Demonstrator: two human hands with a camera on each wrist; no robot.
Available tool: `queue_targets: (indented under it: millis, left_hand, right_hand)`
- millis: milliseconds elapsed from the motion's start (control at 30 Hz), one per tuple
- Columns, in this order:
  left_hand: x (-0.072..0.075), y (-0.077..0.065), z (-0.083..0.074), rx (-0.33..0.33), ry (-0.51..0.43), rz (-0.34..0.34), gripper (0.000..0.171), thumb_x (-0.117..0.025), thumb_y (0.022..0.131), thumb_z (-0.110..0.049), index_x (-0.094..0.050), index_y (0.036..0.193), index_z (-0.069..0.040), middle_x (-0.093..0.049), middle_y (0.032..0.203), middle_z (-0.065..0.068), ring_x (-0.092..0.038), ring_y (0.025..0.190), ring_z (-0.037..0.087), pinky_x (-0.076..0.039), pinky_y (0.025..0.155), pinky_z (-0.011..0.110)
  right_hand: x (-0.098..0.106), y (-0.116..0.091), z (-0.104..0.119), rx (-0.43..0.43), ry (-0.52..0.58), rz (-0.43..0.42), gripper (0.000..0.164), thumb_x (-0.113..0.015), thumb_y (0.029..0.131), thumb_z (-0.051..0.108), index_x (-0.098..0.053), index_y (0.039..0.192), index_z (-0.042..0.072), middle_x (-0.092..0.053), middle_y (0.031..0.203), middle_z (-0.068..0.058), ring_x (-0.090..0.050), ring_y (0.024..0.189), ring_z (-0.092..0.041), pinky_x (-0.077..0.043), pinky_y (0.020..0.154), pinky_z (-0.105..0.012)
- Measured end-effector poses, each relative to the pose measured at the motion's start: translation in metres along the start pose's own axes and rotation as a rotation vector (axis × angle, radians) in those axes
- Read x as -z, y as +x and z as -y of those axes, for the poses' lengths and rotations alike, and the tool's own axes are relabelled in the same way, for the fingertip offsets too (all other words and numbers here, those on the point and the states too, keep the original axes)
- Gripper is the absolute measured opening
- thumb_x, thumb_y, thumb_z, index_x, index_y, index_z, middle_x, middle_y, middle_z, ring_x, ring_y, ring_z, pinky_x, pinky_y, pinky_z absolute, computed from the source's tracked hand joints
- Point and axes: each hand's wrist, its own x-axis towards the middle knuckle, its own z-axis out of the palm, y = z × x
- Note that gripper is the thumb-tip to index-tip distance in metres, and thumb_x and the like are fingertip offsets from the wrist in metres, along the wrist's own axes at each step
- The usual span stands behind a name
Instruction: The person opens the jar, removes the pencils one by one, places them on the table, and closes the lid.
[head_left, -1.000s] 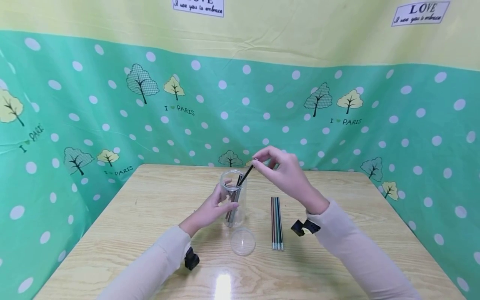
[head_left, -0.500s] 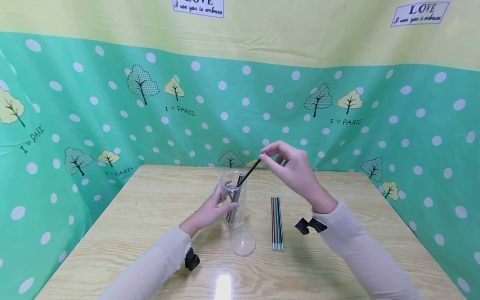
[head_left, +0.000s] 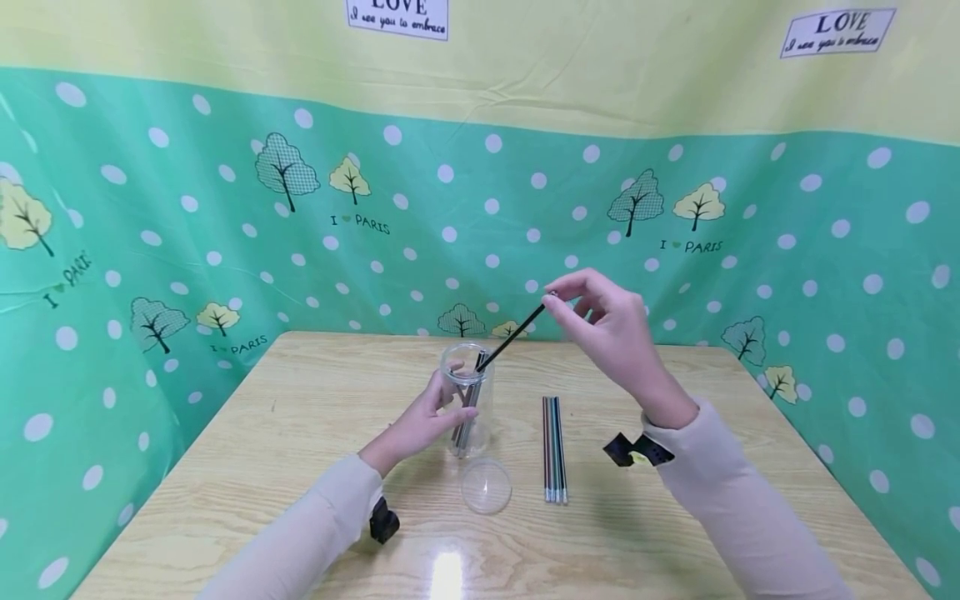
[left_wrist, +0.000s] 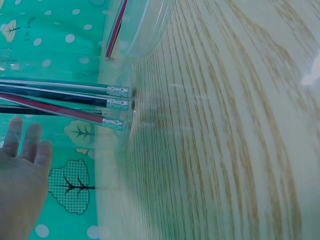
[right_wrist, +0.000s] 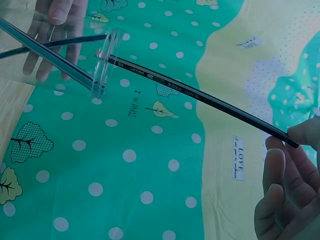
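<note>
My left hand (head_left: 423, 421) grips a clear plastic jar (head_left: 486, 417), which stands upright on the table with its mouth uncovered. Several pencils (left_wrist: 60, 102) lean inside it, their metal eraser ends at the bottom. Up and to the right, my right hand (head_left: 611, 333) pinches a dark pencil (right_wrist: 200, 95) near one end between thumb and fingertips. That pencil slants down toward the jar, and its other end is right at the jar's rim (right_wrist: 107, 62). In the left wrist view, fingers (left_wrist: 32, 142) of my left hand show beside the jar wall.
A round clear lid (head_left: 486, 486) lies on the wooden table (head_left: 322, 383) in front of the jar. To its right, several pencils (head_left: 553, 450) lie side by side in a row. A dotted green and yellow cloth (head_left: 487, 167) hangs behind the table.
My right hand has moved up and to the right, drawing the dark pencil further out of the jar. The left hand and jar have stayed in place.
</note>
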Motion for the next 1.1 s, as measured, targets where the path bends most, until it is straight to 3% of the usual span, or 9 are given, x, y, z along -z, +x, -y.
queue_targets:
  millis: [100, 233, 433, 533, 633, 767, 867, 1100]
  left_hand:
    - [0.0, 0.0, 0.0, 0.009, -0.001, 0.0, 0.078, -0.065, 0.098, -0.01, -0.013, 0.157, -0.002, -0.04, 0.155, 0.017, -0.033, 0.143, 0.04, -0.019, 0.115, 0.064]
    - [0.0, 0.0, 0.002, 0.021, 0.007, -0.006, 0.078, -0.067, 0.098, -0.015, -0.016, 0.157, -0.008, -0.042, 0.154, 0.013, -0.035, 0.142, 0.036, -0.021, 0.115, 0.063]
    - [0.001, -0.002, 0.002, 0.013, 0.004, -0.01, 0.077, -0.068, 0.098, -0.022, -0.019, 0.157, -0.014, -0.045, 0.152, 0.008, -0.038, 0.142, 0.032, -0.022, 0.116, 0.061]
    - [0.001, -0.006, -0.014, 0.017, 0.007, -0.006, 0.077, -0.067, 0.098, -0.019, -0.019, 0.156, -0.009, -0.044, 0.153, 0.013, -0.038, 0.141, 0.036, -0.023, 0.116, 0.06]
    - [0.0, -0.006, -0.017, 0.029, 0.012, -0.009, 0.076, -0.066, 0.098, -0.014, -0.018, 0.156, -0.005, -0.043, 0.153, 0.016, -0.037, 0.141, 0.038, -0.023, 0.115, 0.061]
    - [-0.001, -0.002, 0.001, 0.027, 0.012, -0.023, 0.076, -0.067, 0.098, -0.013, -0.018, 0.156, -0.009, -0.043, 0.153, 0.015, -0.038, 0.141, 0.037, -0.023, 0.116, 0.06]
    - [-0.001, -0.001, 0.003, 0.019, 0.019, -0.028, 0.076, -0.067, 0.098, -0.014, -0.018, 0.156, -0.012, -0.044, 0.153, 0.014, -0.038, 0.141, 0.036, -0.022, 0.116, 0.06]
    - [-0.001, 0.0, 0.001, 0.027, -0.009, -0.013, 0.077, -0.067, 0.098, -0.013, -0.017, 0.157, -0.007, -0.042, 0.153, 0.017, -0.035, 0.142, 0.038, -0.019, 0.116, 0.063]
  right_hand:
    - [0.003, 0.0, 0.001, -0.006, -0.007, -0.023, 0.011, -0.071, 0.095, 0.009, -0.072, 0.105, 0.012, -0.07, 0.091, 0.005, -0.053, 0.055, -0.015, -0.041, 0.045, -0.024]
    - [0.007, 0.0, 0.003, -0.012, -0.019, -0.047, 0.013, -0.072, 0.093, 0.008, -0.072, 0.105, 0.012, -0.07, 0.091, 0.004, -0.052, 0.055, -0.015, -0.041, 0.046, -0.023]
    - [0.01, 0.001, 0.005, -0.008, -0.029, -0.072, 0.013, -0.072, 0.091, 0.0, -0.07, 0.104, 0.004, -0.071, 0.091, -0.004, -0.052, 0.054, -0.015, -0.04, 0.048, -0.021]
    - [0.012, 0.002, 0.006, -0.002, -0.016, -0.085, 0.014, -0.071, 0.091, -0.001, -0.07, 0.105, 0.002, -0.071, 0.091, -0.006, -0.052, 0.054, -0.015, -0.039, 0.046, -0.021]
    - [0.015, 0.003, 0.007, 0.01, 0.001, -0.097, 0.015, -0.072, 0.092, 0.002, -0.071, 0.106, 0.005, -0.071, 0.093, -0.003, -0.052, 0.053, -0.014, -0.039, 0.045, -0.02]
    - [0.018, 0.004, 0.008, 0.014, 0.011, -0.104, 0.015, -0.071, 0.093, 0.002, -0.071, 0.107, 0.006, -0.071, 0.093, -0.001, -0.054, 0.053, -0.012, -0.039, 0.044, -0.02]
    - [0.02, 0.004, 0.008, 0.012, 0.016, -0.105, 0.015, -0.071, 0.093, 0.003, -0.071, 0.108, 0.006, -0.071, 0.093, -0.001, -0.054, 0.053, -0.012, -0.039, 0.044, -0.019]
    - [0.022, 0.003, 0.005, -0.001, -0.002, -0.107, 0.017, -0.072, 0.093, 0.004, -0.072, 0.109, 0.008, -0.071, 0.094, -0.001, -0.054, 0.052, -0.014, -0.039, 0.044, -0.019]
